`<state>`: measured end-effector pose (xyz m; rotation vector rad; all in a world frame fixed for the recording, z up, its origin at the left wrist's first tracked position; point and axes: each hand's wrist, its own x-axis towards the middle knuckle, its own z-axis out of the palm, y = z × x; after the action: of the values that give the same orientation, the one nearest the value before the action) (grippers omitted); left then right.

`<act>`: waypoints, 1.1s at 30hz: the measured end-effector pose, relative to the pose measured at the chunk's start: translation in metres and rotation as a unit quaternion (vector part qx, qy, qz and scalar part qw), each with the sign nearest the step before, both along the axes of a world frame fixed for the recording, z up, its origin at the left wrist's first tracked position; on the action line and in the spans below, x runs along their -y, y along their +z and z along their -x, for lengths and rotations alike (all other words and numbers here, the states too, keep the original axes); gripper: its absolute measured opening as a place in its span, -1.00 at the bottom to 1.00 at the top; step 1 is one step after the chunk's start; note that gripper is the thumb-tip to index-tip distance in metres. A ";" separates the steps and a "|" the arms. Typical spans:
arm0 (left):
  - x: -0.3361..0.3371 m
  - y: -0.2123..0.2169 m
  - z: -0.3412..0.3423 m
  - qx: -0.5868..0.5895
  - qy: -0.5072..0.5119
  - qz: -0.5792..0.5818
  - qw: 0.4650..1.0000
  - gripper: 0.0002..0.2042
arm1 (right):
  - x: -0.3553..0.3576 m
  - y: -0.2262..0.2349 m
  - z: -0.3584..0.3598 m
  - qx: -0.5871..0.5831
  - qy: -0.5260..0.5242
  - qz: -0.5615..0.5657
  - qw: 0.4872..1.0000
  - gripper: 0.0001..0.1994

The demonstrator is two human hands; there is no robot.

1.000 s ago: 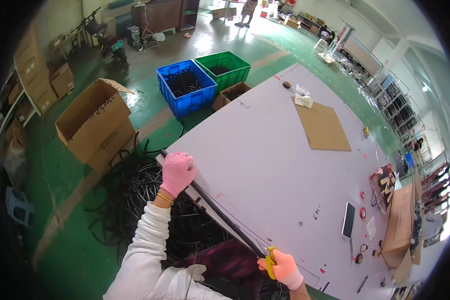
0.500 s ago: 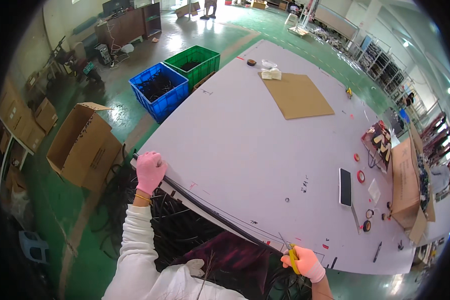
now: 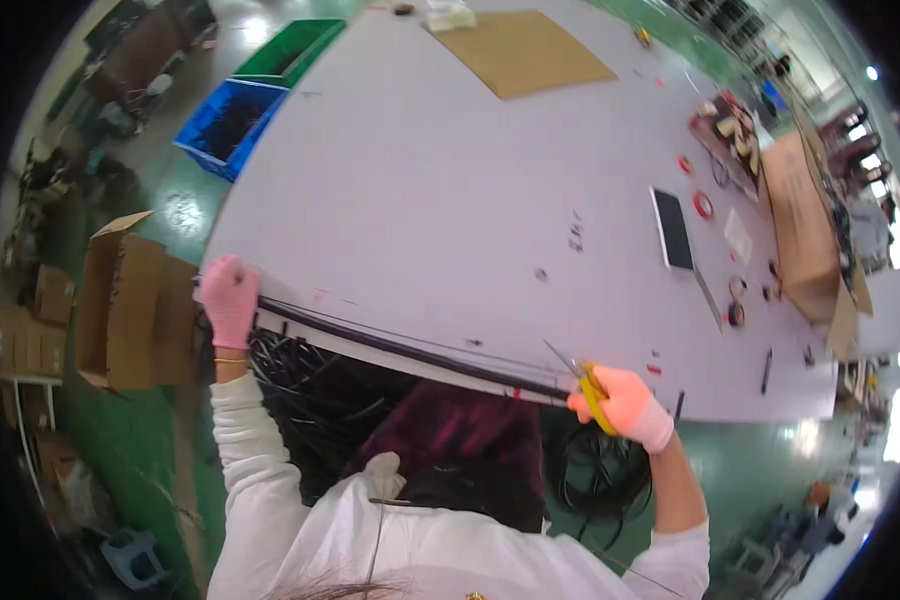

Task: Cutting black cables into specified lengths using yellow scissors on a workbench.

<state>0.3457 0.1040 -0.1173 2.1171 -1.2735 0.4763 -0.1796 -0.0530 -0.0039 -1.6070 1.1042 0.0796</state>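
Note:
My left hand (image 3: 230, 298), in a pink glove, grips the left end of a bundle of black cables (image 3: 410, 350) stretched along the near edge of the large white table (image 3: 440, 190). My right hand (image 3: 625, 402), also gloved in pink, holds yellow-handled scissors (image 3: 580, 375) whose blades point up-left over the bundle's right end. The cables lie straight between both hands. Below the table edge more black cable (image 3: 310, 385) lies in loose heaps on the floor.
An open cardboard box (image 3: 130, 310) stands on the green floor at left; blue (image 3: 225, 120) and green (image 3: 305, 50) crates stand farther back. On the table lie a brown cardboard sheet (image 3: 520, 50), a dark flat device (image 3: 672, 228), tape rolls (image 3: 703, 205) and a long carton (image 3: 805, 230) at right.
The view has swung, so the table fills more of the picture. Both hands keep their grip; the cable bundle now lies straight along the table's near edge and the scissors sit at its right end.

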 end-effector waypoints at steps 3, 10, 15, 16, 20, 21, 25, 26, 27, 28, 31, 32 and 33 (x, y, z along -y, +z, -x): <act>0.001 0.001 -0.005 -0.034 0.005 -0.024 0.999 -0.74 | 0.011 -0.001 -0.005 -0.016 0.004 0.022 1.000 -0.90; 0.004 -0.001 -0.004 -0.061 -0.002 -0.048 0.997 -0.70 | 0.012 -0.013 -0.002 -0.074 0.043 0.065 0.994 -0.86; 0.001 0.000 0.000 -0.095 0.022 -0.050 0.994 -0.70 | 0.012 -0.026 -0.006 -0.146 0.122 0.187 0.964 -0.77; 0.001 -0.003 -0.002 -0.096 0.020 -0.051 0.994 -0.69 | 0.013 -0.028 -0.006 -0.171 0.140 0.216 0.951 -0.74; 0.000 -0.003 -0.005 -0.084 0.025 -0.062 0.994 -0.68 | 0.017 -0.031 -0.013 -0.214 0.145 0.209 0.943 -0.69; 0.001 -0.004 -0.005 -0.084 0.025 -0.064 0.994 -0.68 | 0.019 -0.031 -0.015 -0.242 0.154 0.197 0.938 -0.65; -0.004 -0.005 -0.008 -0.092 0.026 -0.054 0.994 -0.68 | 0.019 -0.015 -0.029 -0.309 0.179 0.175 0.917 -0.61; -0.002 -0.005 -0.008 -0.092 0.022 -0.054 0.994 -0.68 | 0.020 -0.013 -0.031 -0.310 0.178 0.173 0.918 -0.61; -0.001 -0.006 -0.008 -0.093 0.021 -0.055 0.994 -0.68 | 0.021 -0.011 -0.032 -0.327 0.185 0.178 0.910 -0.60; 0.000 -0.006 -0.009 -0.089 0.019 -0.055 0.994 -0.68 | 0.021 -0.010 -0.033 -0.344 0.191 0.183 0.901 -0.59; 0.001 -0.004 -0.006 -0.088 0.024 -0.062 0.994 -0.68 | 0.021 -0.009 -0.035 -0.350 0.192 0.187 0.898 -0.61; 0.001 -0.004 -0.005 -0.092 0.031 -0.068 0.993 -0.68 | 0.020 -0.009 -0.034 -0.350 0.192 0.185 0.898 -0.61; 0.001 -0.004 -0.005 -0.092 0.031 -0.069 0.993 -0.68 | 0.019 -0.009 -0.034 -0.352 0.188 0.189 0.897 -0.62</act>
<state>0.3511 0.1029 -0.1216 2.2624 -1.1685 0.2176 -0.1452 -0.0722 -0.0133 -2.2158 1.3845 0.8030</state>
